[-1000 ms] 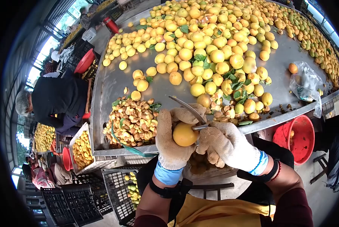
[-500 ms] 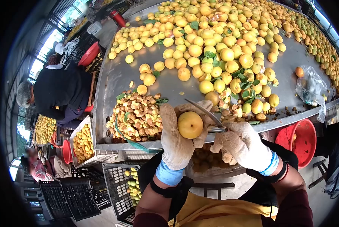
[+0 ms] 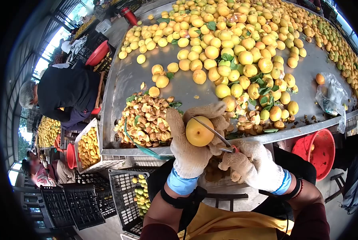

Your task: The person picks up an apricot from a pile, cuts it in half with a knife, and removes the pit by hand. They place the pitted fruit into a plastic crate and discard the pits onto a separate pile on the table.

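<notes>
My left hand (image 3: 191, 148), in a knitted work glove with a blue cuff, is closed around a yellow-orange apricot (image 3: 199, 131). A small knife (image 3: 213, 132) with a bit of red at its handle is gripped in my gloved right hand (image 3: 253, 164). Its blade slants over the upper right of the apricot, right at the skin. Behind the left hand a heap of brownish-orange apricot pits and scraps (image 3: 145, 124) lies on the metal table (image 3: 183, 90). Whole apricots (image 3: 245, 58) with green leaves spread farther back.
A red basin (image 3: 321, 154) stands below the table at right, with a clear plastic bag (image 3: 331, 94) on the tabletop above. Black crates (image 3: 125, 200) and a white crate of fruit (image 3: 89, 146) sit at left. A person in dark clothes (image 3: 69, 94) bends over beyond them.
The knife blade has come from above the apricot down across its upper right side. The apricot has turned in my left hand. The view has shifted slightly.
</notes>
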Tool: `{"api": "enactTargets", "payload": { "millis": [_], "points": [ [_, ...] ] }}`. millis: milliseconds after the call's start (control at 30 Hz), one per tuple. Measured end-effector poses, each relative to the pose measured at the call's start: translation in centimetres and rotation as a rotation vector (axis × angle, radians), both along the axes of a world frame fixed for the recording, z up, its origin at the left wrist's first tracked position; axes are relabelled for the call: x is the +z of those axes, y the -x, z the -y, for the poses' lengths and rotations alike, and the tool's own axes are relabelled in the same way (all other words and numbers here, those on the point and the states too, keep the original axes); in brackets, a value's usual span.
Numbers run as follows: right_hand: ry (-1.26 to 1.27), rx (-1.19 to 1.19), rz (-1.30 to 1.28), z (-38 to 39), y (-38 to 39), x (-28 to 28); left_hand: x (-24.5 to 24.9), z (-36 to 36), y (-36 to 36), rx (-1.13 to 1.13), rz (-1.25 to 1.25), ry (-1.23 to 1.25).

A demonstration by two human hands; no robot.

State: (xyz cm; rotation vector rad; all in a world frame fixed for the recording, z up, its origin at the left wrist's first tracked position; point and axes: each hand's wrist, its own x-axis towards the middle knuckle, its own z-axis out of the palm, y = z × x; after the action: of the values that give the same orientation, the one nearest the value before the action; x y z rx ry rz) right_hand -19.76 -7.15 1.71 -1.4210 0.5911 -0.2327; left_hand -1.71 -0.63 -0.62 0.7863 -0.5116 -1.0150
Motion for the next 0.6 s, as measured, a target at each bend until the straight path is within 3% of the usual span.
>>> {"api": "enactTargets", "payload": {
  "millis": [33,100,167,333,467,533,600],
  "points": [
    [0.087,0.025,-0.011,0.2,0.0,0.2,-0.3,-0.1,-0.5,-0.239,-0.291,0.181],
    [0.172,0.056,-0.022,0.4,0.1,0.8,-0.4,-0.6,0.0,-0.160,-0.394,0.112],
    [0.024,0.029,-0.055,0.5,0.1,1.4,-0.3,-0.7,-0.1,-0.118,-0.180,-0.065],
    [0.328,0.053,-0.103,0.2,-0.1,0.4,-0.2,-0.8,-0.3,-0.093,0.065,-0.186],
    [0.383,0.030,-0.087,0.1,-0.1,0.0,0.5,-0.9,-0.3,-0.048,0.214,-0.194],
    [0.708,0.034,-0.027,0.4,-0.1,0.1,1.1,-1.0,-0.5,-0.021,0.291,-0.195],
    [0.720,0.043,-0.008,0.7,-0.1,-0.1,1.5,-1.1,-0.7,0.007,0.368,-0.196]
  ]
}}
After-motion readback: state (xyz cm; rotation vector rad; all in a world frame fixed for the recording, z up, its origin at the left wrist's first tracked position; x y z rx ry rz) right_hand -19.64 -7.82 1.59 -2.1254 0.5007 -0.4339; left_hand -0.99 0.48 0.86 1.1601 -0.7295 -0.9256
